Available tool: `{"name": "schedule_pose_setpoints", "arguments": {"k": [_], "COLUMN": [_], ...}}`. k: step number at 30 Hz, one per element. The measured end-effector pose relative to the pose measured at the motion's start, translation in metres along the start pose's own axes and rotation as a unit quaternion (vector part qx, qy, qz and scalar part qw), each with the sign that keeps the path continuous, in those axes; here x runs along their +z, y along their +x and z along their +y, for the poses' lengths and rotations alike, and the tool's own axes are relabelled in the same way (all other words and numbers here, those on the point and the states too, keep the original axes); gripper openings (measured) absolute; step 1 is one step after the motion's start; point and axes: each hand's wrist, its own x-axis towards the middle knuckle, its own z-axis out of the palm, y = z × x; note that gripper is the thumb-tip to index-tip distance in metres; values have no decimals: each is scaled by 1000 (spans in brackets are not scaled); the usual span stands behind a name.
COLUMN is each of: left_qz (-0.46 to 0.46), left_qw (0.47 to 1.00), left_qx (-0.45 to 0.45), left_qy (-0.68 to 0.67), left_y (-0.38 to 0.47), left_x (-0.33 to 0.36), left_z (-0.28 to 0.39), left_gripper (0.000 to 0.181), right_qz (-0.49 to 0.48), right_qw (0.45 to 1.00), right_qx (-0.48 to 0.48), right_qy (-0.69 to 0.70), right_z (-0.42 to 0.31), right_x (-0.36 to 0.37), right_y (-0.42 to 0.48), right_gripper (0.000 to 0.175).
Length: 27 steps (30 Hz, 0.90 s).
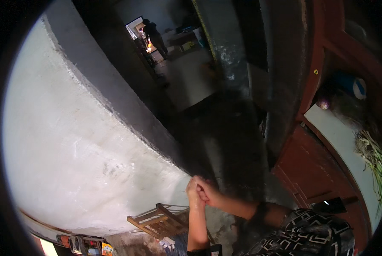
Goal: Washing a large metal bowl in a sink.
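Before me, low in the head view, my left hand [194,188] and my right hand [207,193] are clasped together, fingers folded against each other. No object shows between them. The left forearm rises from the bottom of the view, while the right forearm comes in from the lower right, beside a black sleeve with a white geometric pattern. Just left of the hands stands a whitewashed wall [98,144]. Whether something small lies hidden inside the clasp cannot be seen.
A wooden folding chair or rack [165,220] stands below the wall. At right is a red-brown cabinet [319,169] with a pale top bearing green onions [378,169] and a purplish round vegetable [323,104]. A dark doorway leads to a room with a person [154,36].
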Motion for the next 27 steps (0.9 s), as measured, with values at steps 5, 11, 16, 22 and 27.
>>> {"name": "schedule_pose_setpoints", "arguments": {"k": [5,11,16,22,27], "left_qz": [53,-11,63,7,-36], "left_qw": [998,1000,998,999,994], "left_qx": [5,4,-9,-47,-104], "left_qy": [23,4,11,-20,-7], "left_y": [-16,-34,-30,-32,-38], "left_x": [-2,-6,-24,-40,-36], "left_z": [25,41,44,61,80], "left_gripper": [19,8,25,28,35], "right_qz": [30,76,92,-26,-147], "right_qw": [992,969,948,985,981], "right_qx": [19,-83,-115,40,90], "right_qy": [-117,-220,-282,-167,-86], "right_z": [19,36,54,32,34], "right_x": [17,38,43,65,68], "right_y": [1,5,5,-7,-10], "right_gripper": [27,33,38,39,41]}}
